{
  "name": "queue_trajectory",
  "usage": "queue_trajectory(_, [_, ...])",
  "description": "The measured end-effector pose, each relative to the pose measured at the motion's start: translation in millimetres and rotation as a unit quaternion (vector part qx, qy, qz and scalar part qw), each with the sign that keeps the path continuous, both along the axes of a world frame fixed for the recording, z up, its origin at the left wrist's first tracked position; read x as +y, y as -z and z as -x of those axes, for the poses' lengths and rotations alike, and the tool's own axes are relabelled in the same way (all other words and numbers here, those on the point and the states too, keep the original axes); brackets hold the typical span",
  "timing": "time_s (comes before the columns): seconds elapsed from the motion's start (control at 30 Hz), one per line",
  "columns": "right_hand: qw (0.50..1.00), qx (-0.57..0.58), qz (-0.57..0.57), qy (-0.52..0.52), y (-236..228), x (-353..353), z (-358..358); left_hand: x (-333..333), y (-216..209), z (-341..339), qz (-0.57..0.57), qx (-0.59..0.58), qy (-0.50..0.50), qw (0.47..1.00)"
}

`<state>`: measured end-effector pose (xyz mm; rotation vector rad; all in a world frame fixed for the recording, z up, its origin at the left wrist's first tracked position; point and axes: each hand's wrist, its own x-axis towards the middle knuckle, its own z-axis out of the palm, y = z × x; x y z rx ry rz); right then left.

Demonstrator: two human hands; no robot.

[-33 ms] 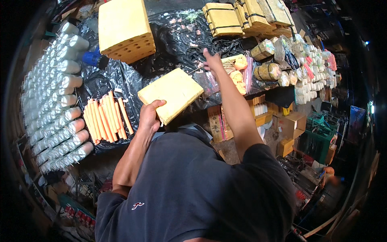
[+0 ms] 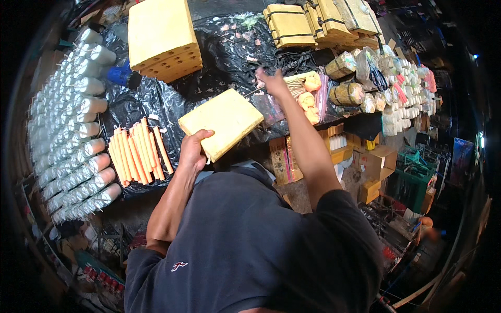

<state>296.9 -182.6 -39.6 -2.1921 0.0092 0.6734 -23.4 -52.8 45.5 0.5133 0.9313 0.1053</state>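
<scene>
My left hand (image 2: pixel 194 150) grips the near left corner of a pale yellow rectangular block (image 2: pixel 222 122), thumb on top, tilted above the table's near edge. A thin rod (image 2: pixel 254 92) juts from the block's far right side toward my right hand (image 2: pixel 271 83). That hand hovers over the black sheeting with its fingers apart and nothing visible in them; its fingertips are slightly blurred. Just right of it lie several thin sticks (image 2: pixel 296 87) and peach-orange lumps (image 2: pixel 311 99) on plastic. To the left of the block, a row of orange candles (image 2: pixel 136 154) lies on the sheeting.
A large yellow block with holes in its side (image 2: pixel 163 39) stands at the far left. Strapped yellow blocks (image 2: pixel 289 26) sit at the far right. Plastic-wrapped white cylinders (image 2: pixel 86 104) crowd the left edge. Cartons (image 2: pixel 381 159) stand below the table, right.
My right hand has shifted slightly left and nearer, its fingers now pointing more to the left. My left hand and the yellow block have hardly moved.
</scene>
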Motion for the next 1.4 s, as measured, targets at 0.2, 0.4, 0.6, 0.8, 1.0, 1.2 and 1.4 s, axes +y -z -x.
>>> queue_trajectory(0.2, [0.894, -0.111, 0.006, -0.434, -69, -31, 103, 13, 6, 7, 0.043, -0.019, 0.066, 0.997])
queue_trajectory(0.4, [0.973, 0.086, -0.054, -0.209, 10, -27, 53, 19, 2, -9, 0.021, -0.018, 0.160, 0.987])
queue_trajectory(0.6, [0.864, 0.363, -0.220, -0.272, -4, -62, 77, 64, 42, -16, 0.125, -0.053, 0.151, 0.979])
queue_trajectory(0.8, [0.904, 0.269, -0.329, 0.052, -48, -78, 179, 5, 14, 14, 0.107, -0.198, 0.083, 0.971])
queue_trajectory(1.0, [0.985, 0.092, -0.140, -0.036, -18, -81, 195, -1, 26, 21, 0.011, -0.091, 0.080, 0.993])
queue_trajectory(1.2, [0.883, -0.381, 0.241, -0.132, -4, -104, 72, 19, 37, 48, 0.037, -0.088, 0.117, 0.988])
queue_trajectory(1.4, [0.983, 0.082, -0.162, -0.033, 1, -115, 37, 21, 71, 55, 0.037, -0.069, 0.161, 0.984])
